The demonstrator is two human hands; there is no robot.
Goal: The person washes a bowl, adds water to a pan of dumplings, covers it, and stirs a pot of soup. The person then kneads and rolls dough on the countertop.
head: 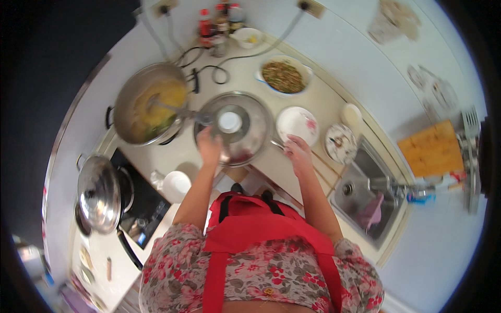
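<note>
My left hand is blurred, its fingers apart over the near left edge of a round metal lid with a white knob. Just beyond those fingers ends the handle of a ladle, which rests in a deep steel pot of yellowish food with some green. My right hand is beside a white plate with a pink flower. A short metal piece shows at its fingertips; whether the hand grips it, I cannot tell. Chopsticks lie beyond the right wrist.
A white casserole holds chopped brown-green food. Bottles, a small bowl and a black cord lie at the back. At left, a lidded pan sits by a black cooktop. A steel sink is right.
</note>
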